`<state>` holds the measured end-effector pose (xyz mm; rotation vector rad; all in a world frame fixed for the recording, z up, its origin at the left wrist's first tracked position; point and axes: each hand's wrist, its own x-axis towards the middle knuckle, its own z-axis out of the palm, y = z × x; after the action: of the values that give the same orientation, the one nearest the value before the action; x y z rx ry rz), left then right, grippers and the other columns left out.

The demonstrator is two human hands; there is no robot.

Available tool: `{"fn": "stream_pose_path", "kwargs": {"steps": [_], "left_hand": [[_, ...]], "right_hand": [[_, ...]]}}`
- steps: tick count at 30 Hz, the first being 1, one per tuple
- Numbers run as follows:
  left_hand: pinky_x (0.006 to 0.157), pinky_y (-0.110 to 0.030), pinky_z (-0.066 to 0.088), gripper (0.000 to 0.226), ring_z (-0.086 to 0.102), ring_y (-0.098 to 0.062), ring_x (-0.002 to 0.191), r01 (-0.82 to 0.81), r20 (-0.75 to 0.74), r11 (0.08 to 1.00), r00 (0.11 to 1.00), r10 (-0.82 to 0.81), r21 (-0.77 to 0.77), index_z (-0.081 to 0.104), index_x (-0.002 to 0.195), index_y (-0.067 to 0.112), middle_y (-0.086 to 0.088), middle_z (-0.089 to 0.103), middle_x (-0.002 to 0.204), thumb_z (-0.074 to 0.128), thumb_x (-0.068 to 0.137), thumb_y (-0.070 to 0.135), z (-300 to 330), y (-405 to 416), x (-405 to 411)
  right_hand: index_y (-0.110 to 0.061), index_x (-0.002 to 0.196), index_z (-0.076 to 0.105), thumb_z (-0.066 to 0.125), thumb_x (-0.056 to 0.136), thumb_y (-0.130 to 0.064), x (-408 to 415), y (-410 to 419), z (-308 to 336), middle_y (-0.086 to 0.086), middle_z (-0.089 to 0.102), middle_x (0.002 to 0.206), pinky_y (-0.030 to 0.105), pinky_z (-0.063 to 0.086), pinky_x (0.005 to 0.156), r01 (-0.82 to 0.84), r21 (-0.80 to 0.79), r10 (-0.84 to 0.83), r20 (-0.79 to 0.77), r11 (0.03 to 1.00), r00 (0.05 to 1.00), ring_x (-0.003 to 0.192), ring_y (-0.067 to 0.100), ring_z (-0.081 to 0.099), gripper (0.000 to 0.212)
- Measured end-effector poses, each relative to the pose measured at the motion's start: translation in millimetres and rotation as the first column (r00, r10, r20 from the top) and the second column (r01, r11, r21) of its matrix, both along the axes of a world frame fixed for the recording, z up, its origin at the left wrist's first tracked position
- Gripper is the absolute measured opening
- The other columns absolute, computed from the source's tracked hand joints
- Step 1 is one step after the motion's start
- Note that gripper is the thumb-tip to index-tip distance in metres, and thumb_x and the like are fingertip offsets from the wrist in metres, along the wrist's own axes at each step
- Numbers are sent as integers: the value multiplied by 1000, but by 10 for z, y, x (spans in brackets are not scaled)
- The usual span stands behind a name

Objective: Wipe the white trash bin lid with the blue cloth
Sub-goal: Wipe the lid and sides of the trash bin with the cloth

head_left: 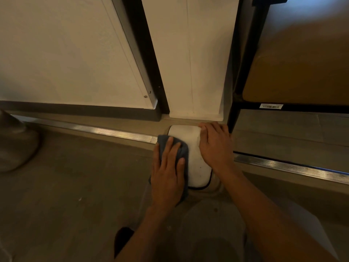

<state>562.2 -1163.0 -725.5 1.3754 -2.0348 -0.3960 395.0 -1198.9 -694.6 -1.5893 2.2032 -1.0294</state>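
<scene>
A white wall and a white column rise over a grey floor crossed by a metal strip; to the right stands a dark shelf holding a brown box; at the column's foot, hard against the shelf frame, sits the bin, its white lid seen from above. The right hand lies on the lid's right edge, fingers curled loosely over the far corner, steadying rather than clutching; whether the thumb hooks under the rim cannot be told. The left hand lies flat with straight fingers spread, pressing the blue cloth onto the lid's left side, so the wipe appears under way with the middle and right of the lid bare. The likely trouble: the cloth is only pressed, not gripped, so a quick stroke could leave it bunched or let it slide off the left edge to the floor; a hard push might tip the lid or shift the bin against the shelf; the patch under the right hand would go unwiped unless that hand moves.
</scene>
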Motion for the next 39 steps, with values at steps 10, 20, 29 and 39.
{"fn": "stream_pose_path", "kwargs": {"steps": [10, 20, 29, 39], "left_hand": [[82, -37, 43, 38, 60, -30, 102, -153, 67, 884, 988, 137, 442, 59, 117, 19, -11, 64, 108, 31, 104, 42, 592, -1147, -233], [88, -42, 48, 42, 60, -24, 94, -8, 271, 924, 957, -104, 383, 61, 108, 22, -5, 64, 104, 30, 104, 49, 651, -1262, -246], [92, -33, 45, 35, 59, -23, 107, 112, 162, 982, 977, -137, 151, 61, 120, 21, -4, 66, 116, 33, 107, 37, 553, -980, -289], [117, -46, 33, 55, 30, -8, 144, -91, -270, 975, 952, 145, 204, 7, 152, 49, 11, 26, 159, 22, 101, 62, -254, 110, 156]], "right_hand": [[-23, 120, 62, 13, 95, -44, 22, -4, 6, 2, 61, 125, 47, 38, 102, -7, 50, 7, -7, 999, 1000, 119, 22, 45, 59], [-20, 117, 63, 11, 93, -43, 36, 0, 23, 5, 63, 121, 45, 40, 98, 11, 54, -10, -19, 998, 1000, 115, 23, 48, 62], [-19, 115, 64, 11, 91, -42, 39, -1, 34, 6, 63, 120, 46, 41, 97, 21, 38, -19, -36, 999, 999, 114, 24, 48, 63], [-19, 116, 64, 15, 93, -41, 42, -9, 2, 5, 63, 120, 49, 41, 99, 16, 33, -15, -35, 999, 999, 115, 25, 48, 58]]}}
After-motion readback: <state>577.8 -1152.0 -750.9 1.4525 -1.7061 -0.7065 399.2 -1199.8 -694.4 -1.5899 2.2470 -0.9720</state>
